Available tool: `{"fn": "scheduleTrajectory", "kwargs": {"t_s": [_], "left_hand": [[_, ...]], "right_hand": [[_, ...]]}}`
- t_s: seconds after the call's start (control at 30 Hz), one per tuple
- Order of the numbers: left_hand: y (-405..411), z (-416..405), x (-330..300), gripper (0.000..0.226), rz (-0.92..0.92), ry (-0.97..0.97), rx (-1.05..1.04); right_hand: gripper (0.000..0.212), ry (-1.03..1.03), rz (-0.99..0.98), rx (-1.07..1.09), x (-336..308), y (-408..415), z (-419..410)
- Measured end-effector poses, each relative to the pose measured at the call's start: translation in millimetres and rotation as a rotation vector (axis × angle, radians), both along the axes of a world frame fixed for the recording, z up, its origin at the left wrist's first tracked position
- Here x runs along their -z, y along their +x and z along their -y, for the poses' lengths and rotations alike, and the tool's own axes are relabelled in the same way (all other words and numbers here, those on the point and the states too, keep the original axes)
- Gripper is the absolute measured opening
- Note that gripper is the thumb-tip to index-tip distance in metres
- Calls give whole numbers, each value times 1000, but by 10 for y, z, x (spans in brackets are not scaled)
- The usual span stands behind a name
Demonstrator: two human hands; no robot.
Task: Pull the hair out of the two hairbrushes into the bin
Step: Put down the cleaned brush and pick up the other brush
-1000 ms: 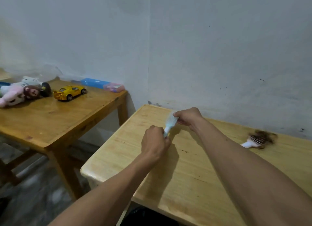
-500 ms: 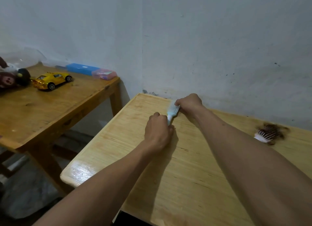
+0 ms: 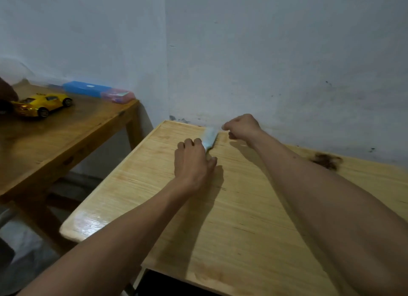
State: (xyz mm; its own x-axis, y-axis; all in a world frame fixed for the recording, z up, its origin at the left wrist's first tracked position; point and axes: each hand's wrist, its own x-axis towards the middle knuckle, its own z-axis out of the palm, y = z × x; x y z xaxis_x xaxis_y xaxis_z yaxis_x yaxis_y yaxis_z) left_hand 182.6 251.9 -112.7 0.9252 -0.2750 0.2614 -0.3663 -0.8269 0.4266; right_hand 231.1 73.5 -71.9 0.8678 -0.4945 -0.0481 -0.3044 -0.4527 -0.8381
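A pale blue hairbrush (image 3: 209, 137) lies low over the light wooden table (image 3: 231, 218) near the wall. My left hand (image 3: 192, 163) is closed around its handle. My right hand (image 3: 241, 127) hovers just right of the brush head, fingers curled in, and I see no hair in it. Further right, a clump of brown hair (image 3: 326, 161) marks the second brush, whose body is hidden behind my right forearm. A dark shape (image 3: 167, 284) shows under the table's front edge; I cannot tell what it is.
A darker wooden table (image 3: 66, 141) stands to the left, carrying a yellow toy car (image 3: 42, 104), a blue box (image 3: 86, 89) and a pink case (image 3: 118, 95). The white wall runs right behind both tables. A floor gap separates them.
My right hand has come off the brush head and sits slightly to its right. The left hand keeps its hold on the handle. The second brush's white handle has slipped behind my forearm.
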Motion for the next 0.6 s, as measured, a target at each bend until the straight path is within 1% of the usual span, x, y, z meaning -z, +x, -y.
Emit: {"fn": "scheduleTrajectory", "kwargs": {"t_s": [0.07, 0.13, 0.23, 0.3, 0.4, 0.47, 0.53, 0.6], "left_hand": [[-71, 153, -67, 54, 25, -3, 18], [-176, 389, -123, 53, 16, -40, 80], [-406, 808, -183, 55, -18, -64, 214], [-564, 1071, -190, 57, -45, -32, 291], [-755, 1409, -151, 50, -73, 55, 362], [-819, 1555, -108, 48, -88, 133, 383], [-843, 1646, -53, 43, -114, 178, 383], [-846, 1684, -3, 37, -159, 180, 374]], "right_hand": [[24, -55, -9, -24, -164, -206, 215], [25, -124, -25, -17, -320, -447, 480], [30, -304, -122, 27, -445, -805, 918], [35, -427, -229, 85, -432, -1029, 1172], [29, -543, -317, 169, -314, -1353, 1437], [28, -557, -348, 198, -166, -1484, 1564], [42, -530, -358, 188, -25, -1568, 1622], [44, -478, -329, 146, 97, -1592, 1652]]}}
